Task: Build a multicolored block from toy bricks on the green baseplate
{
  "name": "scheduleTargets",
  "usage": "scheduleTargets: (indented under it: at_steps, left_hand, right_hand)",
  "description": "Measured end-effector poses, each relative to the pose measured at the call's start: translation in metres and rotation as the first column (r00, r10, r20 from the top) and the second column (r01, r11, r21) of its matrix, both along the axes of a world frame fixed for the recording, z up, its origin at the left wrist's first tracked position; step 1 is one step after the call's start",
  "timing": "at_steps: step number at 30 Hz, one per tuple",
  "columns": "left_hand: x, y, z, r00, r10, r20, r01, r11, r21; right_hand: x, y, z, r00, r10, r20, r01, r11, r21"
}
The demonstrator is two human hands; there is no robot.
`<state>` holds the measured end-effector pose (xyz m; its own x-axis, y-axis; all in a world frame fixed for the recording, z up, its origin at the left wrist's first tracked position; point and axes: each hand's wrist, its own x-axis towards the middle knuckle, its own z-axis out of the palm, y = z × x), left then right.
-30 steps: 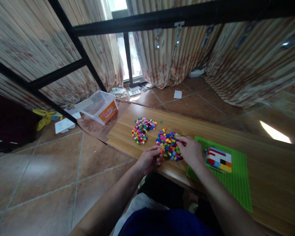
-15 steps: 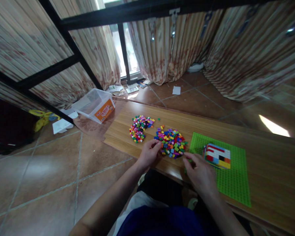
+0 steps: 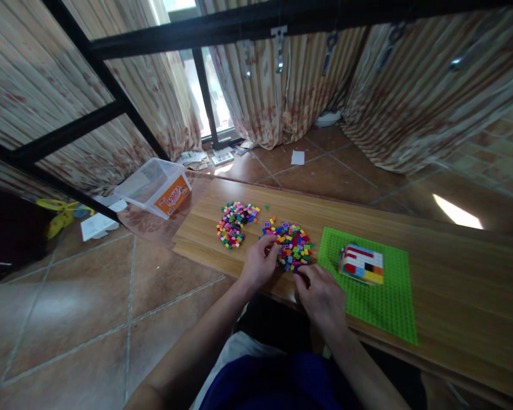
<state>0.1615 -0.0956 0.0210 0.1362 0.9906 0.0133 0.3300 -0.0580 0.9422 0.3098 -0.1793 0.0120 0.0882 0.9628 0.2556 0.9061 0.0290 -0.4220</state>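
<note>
A loose pile of small multicoloured toy bricks [image 3: 298, 242] lies on the wooden table between my hands. My left hand [image 3: 259, 263] reaches over the pile's left edge, thumb and fingers pinched together. At the near right edge of the same pile, my right hand [image 3: 322, 293] is bent down with its fingers curled and thumb close to them. Whatever either hand pinches is too small or hidden to make out. To the right, a green baseplate [image 3: 388, 307] carries a block built of red, white, blue, yellow, orange and black bricks [image 3: 362, 263].
A second brick pile [image 3: 231, 224] lies further left on the wooden table [image 3: 461, 285]. On the floor beyond the table's left end stands a clear plastic box [image 3: 156, 185] with an orange label. A black metal frame [image 3: 222, 31] crosses above, before striped curtains.
My left hand has moved right, further over the pile. My right hand has shifted left along the pile's near edge, away from the baseplate. The whole view has shifted slightly.
</note>
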Motion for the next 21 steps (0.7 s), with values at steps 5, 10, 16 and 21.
scheduleTargets:
  at_steps: [5,10,16,21]
  left_hand:
    - [-0.014,-0.026,-0.002,1.000,-0.008,-0.027,0.009,1.000,0.012]
    - [-0.023,-0.044,0.000,0.985,-0.039,-0.171,0.046,0.998,0.039]
    - [-0.022,-0.045,-0.002,0.938,-0.110,-0.327,0.142,0.987,0.076]
    - [-0.017,-0.044,-0.004,0.893,-0.091,-0.441,0.140,0.987,0.079]
  right_hand:
    - [-0.002,0.013,-0.003,0.999,-0.038,-0.038,0.039,0.999,0.011]
    - [0.002,0.011,0.000,0.988,-0.065,-0.139,0.076,0.995,0.070]
    - [0.014,-0.003,0.001,0.987,-0.116,-0.112,0.121,0.992,0.040]
    - [0.012,0.003,-0.001,0.992,-0.117,-0.052,0.117,0.993,0.009]
